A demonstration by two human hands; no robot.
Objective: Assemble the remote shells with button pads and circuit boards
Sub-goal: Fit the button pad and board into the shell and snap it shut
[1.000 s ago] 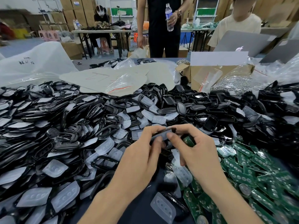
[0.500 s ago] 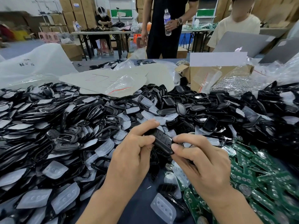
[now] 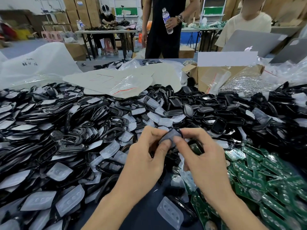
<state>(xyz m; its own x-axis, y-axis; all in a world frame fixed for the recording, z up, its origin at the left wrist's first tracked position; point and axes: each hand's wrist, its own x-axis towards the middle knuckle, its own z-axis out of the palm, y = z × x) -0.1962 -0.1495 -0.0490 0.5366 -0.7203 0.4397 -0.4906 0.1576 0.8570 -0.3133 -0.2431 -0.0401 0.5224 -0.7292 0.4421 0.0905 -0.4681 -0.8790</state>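
Shell (image 3: 171, 136) turned pad-side up; left hand (image 3: 146, 160) and right hand (image 3: 206, 161) pinch it amid shell heap (image 3: 74, 130), boards (image 3: 259, 176).

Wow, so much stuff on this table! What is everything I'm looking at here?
remote shells: a great many, black, heaped across the left and back
button pads: many, pale see-through, mixed among the shells
circuit boards: many, green, piled front right
cardboard box: one, brown, back right
plastic bags: several, clear or whitish, along the back
laptop: one plainly, grey, behind the box
water bottle: one, clear, in a standing person's hand
held shell: one, black with a pale pad, centre
left hand: pinches the held shell
right hand: pinches it too
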